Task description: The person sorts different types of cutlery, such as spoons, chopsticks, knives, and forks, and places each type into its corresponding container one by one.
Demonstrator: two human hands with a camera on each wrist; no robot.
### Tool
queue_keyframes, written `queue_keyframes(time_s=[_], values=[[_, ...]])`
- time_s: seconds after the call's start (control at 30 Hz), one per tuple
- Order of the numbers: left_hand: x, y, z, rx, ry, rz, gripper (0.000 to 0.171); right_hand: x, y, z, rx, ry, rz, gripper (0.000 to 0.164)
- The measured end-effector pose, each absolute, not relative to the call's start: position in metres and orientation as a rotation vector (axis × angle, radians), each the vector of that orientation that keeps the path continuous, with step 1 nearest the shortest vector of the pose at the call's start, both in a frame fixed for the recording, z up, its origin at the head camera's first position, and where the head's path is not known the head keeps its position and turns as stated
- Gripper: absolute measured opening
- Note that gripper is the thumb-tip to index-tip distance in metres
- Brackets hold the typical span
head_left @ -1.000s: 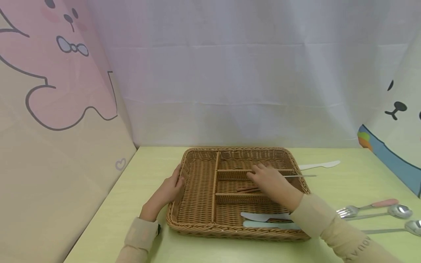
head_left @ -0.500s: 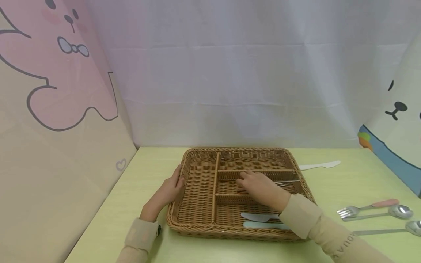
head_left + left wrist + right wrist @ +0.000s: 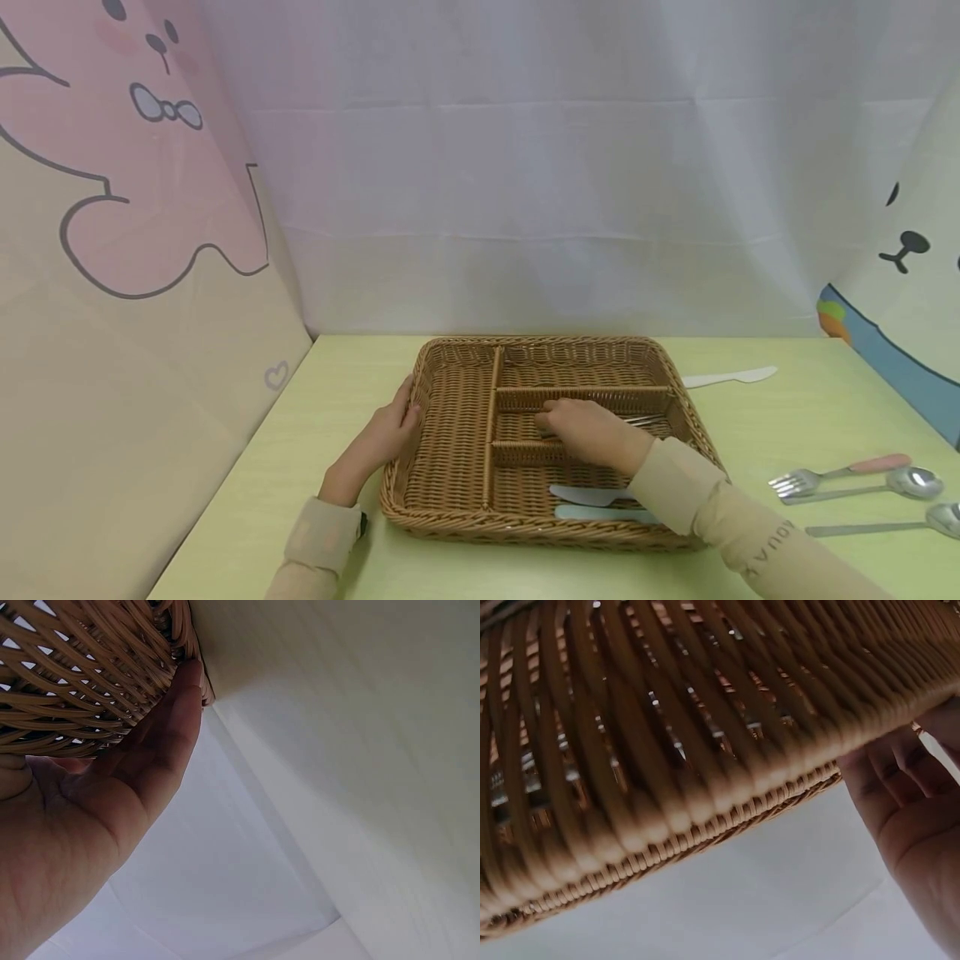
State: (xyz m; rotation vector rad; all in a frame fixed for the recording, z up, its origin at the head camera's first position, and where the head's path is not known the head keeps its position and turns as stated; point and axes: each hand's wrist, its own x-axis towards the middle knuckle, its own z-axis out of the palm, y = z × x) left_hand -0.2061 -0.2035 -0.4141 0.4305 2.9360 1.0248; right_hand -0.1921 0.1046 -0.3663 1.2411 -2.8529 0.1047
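Observation:
A brown wicker cutlery tray (image 3: 453, 433) with dividers stands on the table. My left hand (image 3: 390, 429) rests against its left outer wall; in the left wrist view the fingers (image 3: 184, 712) lie long and fairly straight along the weave. My right hand (image 3: 592, 429) is down inside the middle compartment, fingers bent round the handle end of a slim chopstick, largely hidden under the hand. Thin silver chopstick ends (image 3: 641, 421) show to its right. Seen from the right wrist, the divider (image 3: 705, 780) covers the fingertips and silver glints through the weave.
Two pale blue-green knives (image 3: 592, 496) lie in the front compartment, partly behind the right sleeve. A white knife (image 3: 738, 377) lies behind the tray's right side. On the right are a pink-handled fork (image 3: 806, 481) and two metal spoons (image 3: 915, 482). Cloth walls enclose the table.
My right hand has moved left and down into the middle compartment, bringing the chopstick whose silver end stuck out past the tray's right side. The left hand and tray stay in place.

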Motion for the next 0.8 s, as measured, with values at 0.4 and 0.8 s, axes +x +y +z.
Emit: queue_keyframes(time_s=[0.4, 0.8], values=[[-0.206, -0.203, -0.414, 0.426, 2.936, 1.017, 0.057, -0.208, 0.108, -0.368, 1.383, -2.965, 0.496, 0.02], [-0.207, -0.203, -0.414, 0.419, 2.939, 1.012, 0.058, -0.214, 0.11, -0.368, 1.336, -3.073, 0.603, 0.02]])
